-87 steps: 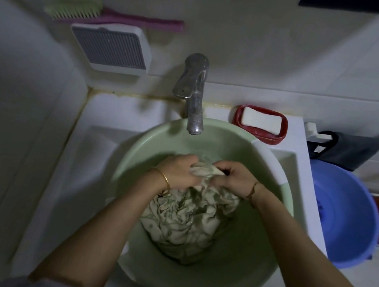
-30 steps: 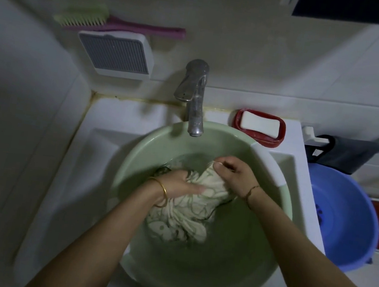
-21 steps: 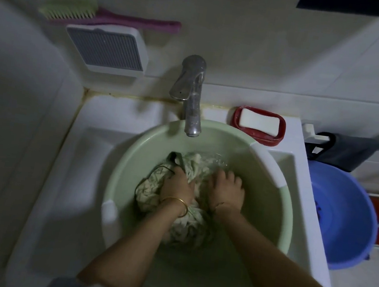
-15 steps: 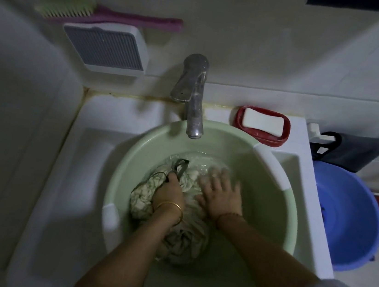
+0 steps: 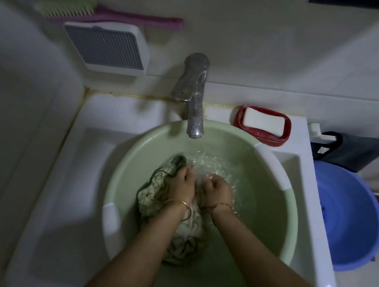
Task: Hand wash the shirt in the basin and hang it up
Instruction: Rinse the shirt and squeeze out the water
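The pale green plastic basin [image 5: 266, 225] is sitting inside the white sink [image 5: 87, 178]. The basin is round, smooth-walled, and fitted with two white grip pads on its rim. It is holding shallow, rippling water [image 5: 212, 163] and the shirt [image 5: 153, 194].

The shirt is lying bunched in the left-centre of the basin, partly submerged. Its fabric is light-coloured with a darker pattern, wet and heavily wrinkled. The bundle is forming an elongated mass; its long axis is running from the near rim toward the tap [image 5: 196, 96], with the far end pointing at the spout. Collar and hem cannot be told apart.

The left hand [image 5: 181, 185] is gripping the far end of the shirt with fingers curled into the cloth. The right hand [image 5: 217, 191] is sitting just beside it, fingers curled down; it appears to be gripping the same cloth under the water. Both hands are close together, knuckles nearly touching. A gold bangle [image 5: 179, 203] is circling the left wrist.

The chrome tap is standing behind the basin, spout over the far rim. A red oval soap dish [image 5: 240, 116] is holding a white rectangular soap bar [image 5: 263, 121] on the sink ledge. A blue round bucket [image 5: 353, 225] is standing to the right of the sink. A brush [image 5: 109, 13] with green bristles and a pink handle is resting on a white ribbed wall fitting [image 5: 107, 48].
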Demonstrator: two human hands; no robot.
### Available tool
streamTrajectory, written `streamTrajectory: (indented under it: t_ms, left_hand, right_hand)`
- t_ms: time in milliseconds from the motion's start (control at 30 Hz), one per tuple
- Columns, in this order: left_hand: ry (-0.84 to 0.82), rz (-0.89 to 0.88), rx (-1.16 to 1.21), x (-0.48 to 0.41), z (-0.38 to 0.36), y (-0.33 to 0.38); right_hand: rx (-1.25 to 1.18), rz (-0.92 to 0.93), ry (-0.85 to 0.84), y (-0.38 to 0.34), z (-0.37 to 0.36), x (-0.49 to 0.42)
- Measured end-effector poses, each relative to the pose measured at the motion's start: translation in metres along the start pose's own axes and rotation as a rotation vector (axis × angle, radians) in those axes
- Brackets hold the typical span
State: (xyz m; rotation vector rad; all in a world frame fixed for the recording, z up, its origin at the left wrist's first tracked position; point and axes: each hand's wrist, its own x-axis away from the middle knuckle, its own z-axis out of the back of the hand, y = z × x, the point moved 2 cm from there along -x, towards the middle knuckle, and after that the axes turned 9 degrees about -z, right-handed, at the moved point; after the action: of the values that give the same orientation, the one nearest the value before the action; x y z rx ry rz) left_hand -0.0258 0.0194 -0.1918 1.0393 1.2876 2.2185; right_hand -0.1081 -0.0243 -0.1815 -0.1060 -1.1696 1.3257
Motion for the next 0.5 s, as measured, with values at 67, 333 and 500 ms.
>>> streamTrajectory:
  t_ms: [67, 333, 500]
  left_hand:
    - [0.007, 0.212, 0.322, -0.004, -0.001, 0.003]
    - [-0.160, 0.274, 0.520, 0.024, -0.009, 0.034]
    - [-0.111, 0.075, -0.211, 0.023, -0.001, 0.025]
  right_hand:
    - [-0.051, 0.119, -0.009, -0.017, 0.008, 0.019]
    - [0.226, 0.200, 0.162, -0.036, 0.004, 0.020]
    - [0.459, 0.184, 0.361, -0.014, 0.024, -0.018]
